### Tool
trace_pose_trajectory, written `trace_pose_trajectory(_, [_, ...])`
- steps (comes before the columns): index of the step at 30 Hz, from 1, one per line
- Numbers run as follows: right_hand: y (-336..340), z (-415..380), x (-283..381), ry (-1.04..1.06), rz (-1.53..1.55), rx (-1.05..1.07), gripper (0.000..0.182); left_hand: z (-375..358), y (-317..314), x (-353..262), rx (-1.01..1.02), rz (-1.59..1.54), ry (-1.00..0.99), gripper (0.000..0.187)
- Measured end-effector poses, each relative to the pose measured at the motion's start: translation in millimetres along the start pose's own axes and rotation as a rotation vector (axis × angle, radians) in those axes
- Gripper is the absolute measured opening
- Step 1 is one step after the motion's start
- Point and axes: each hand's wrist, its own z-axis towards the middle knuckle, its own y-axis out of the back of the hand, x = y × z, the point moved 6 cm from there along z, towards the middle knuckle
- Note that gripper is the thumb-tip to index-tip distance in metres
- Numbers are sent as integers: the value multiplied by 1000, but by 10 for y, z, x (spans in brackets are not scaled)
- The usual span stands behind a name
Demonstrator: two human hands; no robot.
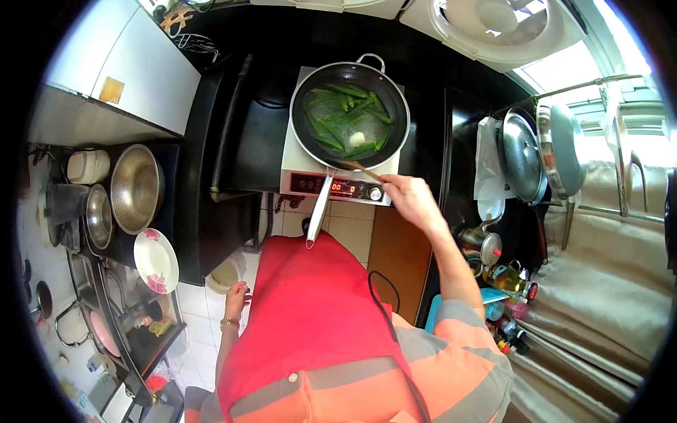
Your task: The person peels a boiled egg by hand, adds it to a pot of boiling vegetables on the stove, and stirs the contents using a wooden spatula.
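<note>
My right hand (412, 199) is closed around the handle of a wooden spatula (363, 170), whose far end reaches the near rim of a dark wok (300, 137). Long green vegetable pieces (352, 106) lie in clear liquid inside it, with a small pale patch near them that I cannot make out. The wok sits on a white induction cooker (293, 169) with a lit red display. Its metal handle (321, 211) points toward me, unheld. My left hand (238, 299) hangs low beside the red apron (303, 303), its fingers loosely curled with nothing seen in them.
On the left stand metal bowls (134, 189), a floral plate (156, 261) and a sink area. A lid (523, 155) and pan (560, 151) hang on the right, above a kettle (486, 247) and bottles (508, 278). A ventilation fan (493, 17) is overhead.
</note>
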Motion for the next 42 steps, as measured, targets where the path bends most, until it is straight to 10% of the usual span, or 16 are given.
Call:
trace_pose_trajectory(15, [171,808,-422,-81,112,-436,33,-129,-11,2,-11,16,-27,35])
trace_pose_trajectory(42, [157,933,-518,-49,22,-395,32,-149,-50,-150,-20,-1,-4,38])
